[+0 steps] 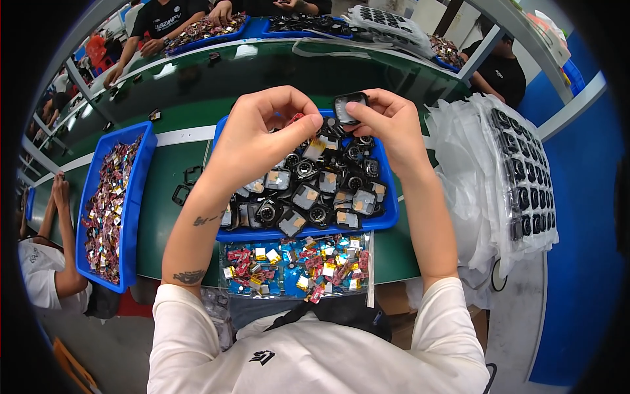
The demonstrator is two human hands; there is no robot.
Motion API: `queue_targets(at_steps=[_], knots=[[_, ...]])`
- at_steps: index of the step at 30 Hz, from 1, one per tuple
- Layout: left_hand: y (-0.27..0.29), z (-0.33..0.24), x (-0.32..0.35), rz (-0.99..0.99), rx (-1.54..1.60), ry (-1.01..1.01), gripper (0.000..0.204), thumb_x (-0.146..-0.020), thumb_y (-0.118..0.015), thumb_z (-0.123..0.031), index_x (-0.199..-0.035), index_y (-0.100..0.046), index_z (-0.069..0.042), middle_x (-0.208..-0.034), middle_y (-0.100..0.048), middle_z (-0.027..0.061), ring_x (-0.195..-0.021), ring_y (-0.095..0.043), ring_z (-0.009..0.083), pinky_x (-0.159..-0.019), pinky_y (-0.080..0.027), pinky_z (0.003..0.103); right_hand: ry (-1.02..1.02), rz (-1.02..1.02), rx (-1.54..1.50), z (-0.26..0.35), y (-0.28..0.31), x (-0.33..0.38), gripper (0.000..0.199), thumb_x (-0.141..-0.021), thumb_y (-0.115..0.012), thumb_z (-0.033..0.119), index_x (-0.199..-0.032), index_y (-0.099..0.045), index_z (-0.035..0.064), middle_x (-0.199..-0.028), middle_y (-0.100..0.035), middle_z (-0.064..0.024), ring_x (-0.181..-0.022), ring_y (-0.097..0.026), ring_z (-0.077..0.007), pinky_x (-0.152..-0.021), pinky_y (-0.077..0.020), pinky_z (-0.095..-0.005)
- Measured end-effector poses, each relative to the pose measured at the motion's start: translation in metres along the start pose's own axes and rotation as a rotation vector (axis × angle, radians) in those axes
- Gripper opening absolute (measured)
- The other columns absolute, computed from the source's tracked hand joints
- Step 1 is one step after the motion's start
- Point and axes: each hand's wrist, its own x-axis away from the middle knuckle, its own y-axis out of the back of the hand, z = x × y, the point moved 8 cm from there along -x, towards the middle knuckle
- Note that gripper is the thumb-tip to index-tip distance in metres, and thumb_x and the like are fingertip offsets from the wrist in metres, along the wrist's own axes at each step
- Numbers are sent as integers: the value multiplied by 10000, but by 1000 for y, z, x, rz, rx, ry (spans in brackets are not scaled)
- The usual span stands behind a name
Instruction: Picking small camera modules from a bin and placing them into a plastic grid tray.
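Both my hands are raised over a blue bin (387,220) heaped with black smartwatch cases (306,196), several with grey backs and tan pads. My left hand (272,131) is closed, thumb and forefinger pinching a small red circuit board (296,119), mostly hidden by the fingers. A blurred yellow-and-silver piece (315,148) shows just below those fingertips; I cannot tell whether it is joined to the board. A black watch case (350,109) with a grey face is gripped in my right hand (387,121), the thumb pressed on its face.
Nearest me, a clear tray (230,289) holds red boards and silver-yellow batteries. A long blue bin (141,217) of similar parts stands left. Stacked plastic trays (522,177) of watch cases rise at right. Across the green table (262,75), other people work beside more bins.
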Motion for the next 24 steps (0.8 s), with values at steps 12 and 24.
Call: queue_targets(at_steps=[12,24], knots=[[-4,11,6,-151,28,98,139,-842,-647,-109,-878,-642,25,-678,-610,-2,-590,-552,30,-524,-398,155,105,35,20,21,-32,23,271,-791,-632,-7,-1060,-626,-37,-798,-637,-38,-710,-600,-56,-635,-517,-184],[-2,12,7,-184,-26,121,154,-841,-649,-125,-877,-647,25,-670,-624,13,-597,-568,37,-520,-398,152,197,16,125,23,-38,27,252,-809,-665,46,-1053,-647,-14,-740,-612,4,-660,-540,-17,-588,-449,-159]])
